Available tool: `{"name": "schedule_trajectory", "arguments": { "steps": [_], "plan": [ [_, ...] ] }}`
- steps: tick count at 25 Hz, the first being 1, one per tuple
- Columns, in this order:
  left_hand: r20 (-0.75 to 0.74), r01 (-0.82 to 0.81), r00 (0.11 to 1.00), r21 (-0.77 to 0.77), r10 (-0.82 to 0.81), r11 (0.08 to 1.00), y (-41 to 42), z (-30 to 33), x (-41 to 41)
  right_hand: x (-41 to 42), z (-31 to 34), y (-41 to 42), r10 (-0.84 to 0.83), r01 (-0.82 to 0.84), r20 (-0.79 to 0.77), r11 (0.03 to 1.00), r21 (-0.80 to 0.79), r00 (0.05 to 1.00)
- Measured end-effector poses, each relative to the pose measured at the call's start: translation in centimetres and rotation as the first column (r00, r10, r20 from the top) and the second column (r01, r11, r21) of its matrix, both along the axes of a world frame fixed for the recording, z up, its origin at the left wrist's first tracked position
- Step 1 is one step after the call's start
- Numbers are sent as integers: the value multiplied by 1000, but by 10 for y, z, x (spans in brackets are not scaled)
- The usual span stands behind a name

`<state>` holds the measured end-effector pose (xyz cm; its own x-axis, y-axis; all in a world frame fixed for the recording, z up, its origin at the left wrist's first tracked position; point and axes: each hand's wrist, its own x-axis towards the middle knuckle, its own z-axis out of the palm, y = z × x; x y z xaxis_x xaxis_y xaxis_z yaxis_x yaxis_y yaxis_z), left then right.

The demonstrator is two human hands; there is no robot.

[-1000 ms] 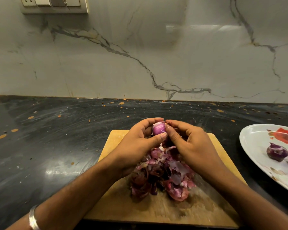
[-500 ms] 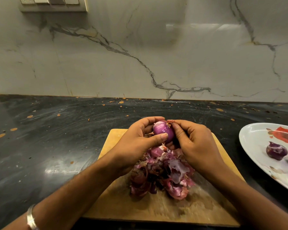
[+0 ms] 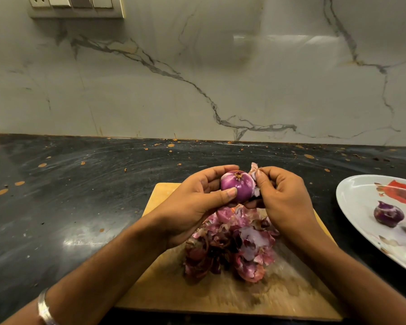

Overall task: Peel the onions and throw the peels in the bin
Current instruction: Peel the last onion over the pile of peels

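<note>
A dark, glossy worktop (image 3: 85, 207) runs the full width of the view, smeared with pale streaks and dotted with small orange flecks. Behind it rises a white marble-look wall (image 3: 220, 78) with grey veining, and a switch panel (image 3: 75, 5) sits at its upper left. A wooden cutting board (image 3: 232, 296) lies on the worktop near the front edge, with a heap of purple and pink onion peels (image 3: 234, 245) piled on it. To the right, a white plate (image 3: 361, 202) with a red pattern holds a peeled onion (image 3: 388, 215) — a second one shows only partly at the frame's edge.

Both hands are raised just above the board and the heap. The left hand (image 3: 192, 207) cups a red onion (image 3: 238, 186), root end up, its grip closed round it with thumb pressed on the near side and fingers curled behind. The right hand (image 3: 284, 198) is just beside it, its grip a narrow pinch on a strip of peel (image 3: 253, 168) — the strip stands off the onion's right side. A silver bangle (image 3: 43, 308) circles the left wrist.
</note>
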<state>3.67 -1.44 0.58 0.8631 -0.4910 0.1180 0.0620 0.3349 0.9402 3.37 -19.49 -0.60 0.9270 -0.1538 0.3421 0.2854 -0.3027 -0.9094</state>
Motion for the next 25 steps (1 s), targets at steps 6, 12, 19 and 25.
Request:
{"name": "schedule_trajectory", "arguments": {
  "steps": [6, 12, 19, 25],
  "plan": [
    [-1, -67, 998, 55, 67, 996, 1, -3, 5, -1, 2, 2, 163, -155, -78, 983, 98, 984],
    [-3, 22, 1000, 61, -22, 998, 8, -3, 9, -1, 1, -3, 263, -229, -148, 950, 213, 953],
    [50, -51, 998, 111, 45, 992, 4, -6, 7, -3, 1, -4, 148, -135, -95, 982, 133, 984],
    [-41, -38, 998, -19, 37, 999, 4, -3, 8, -3, -2, -4, -47, 63, 79, 975, -211, 996]
  ]
}}
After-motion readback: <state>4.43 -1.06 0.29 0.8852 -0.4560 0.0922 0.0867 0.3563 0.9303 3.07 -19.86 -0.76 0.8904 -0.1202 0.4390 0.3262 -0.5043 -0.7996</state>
